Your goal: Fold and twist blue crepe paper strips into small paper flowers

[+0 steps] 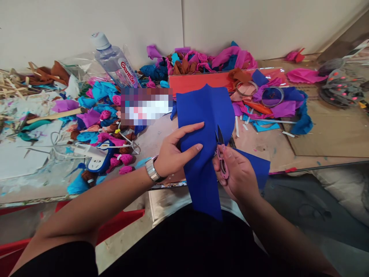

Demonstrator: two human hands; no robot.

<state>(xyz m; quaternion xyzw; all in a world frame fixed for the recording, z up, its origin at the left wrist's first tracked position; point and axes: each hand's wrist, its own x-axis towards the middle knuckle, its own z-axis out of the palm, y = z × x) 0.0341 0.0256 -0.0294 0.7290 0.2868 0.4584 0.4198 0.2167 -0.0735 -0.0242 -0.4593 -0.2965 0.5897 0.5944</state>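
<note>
A large sheet of blue crepe paper [198,105] hangs over the table's front edge, its lower strip reaching toward my body. My left hand [177,148] grips its left side, thumb and index finger stretched over the top; the other fingers are hidden, seemingly beneath. In my right hand [238,171] is a small pair of scissors [222,163] with pink handles. Its dark blades are spread slightly and point away from me over the paper's right part. Another blue piece [261,167] shows behind the right hand; whether it joins the sheet cannot be told.
A clear bottle [113,65] stands at the back left. Left of the sheet lie crumpled paper flowers [103,92] and a blue-white power strip [99,157] with cables. Tape rolls [272,96] and scraps sit right, near a brown board [325,134]. A red-orange pack [190,81] lies behind.
</note>
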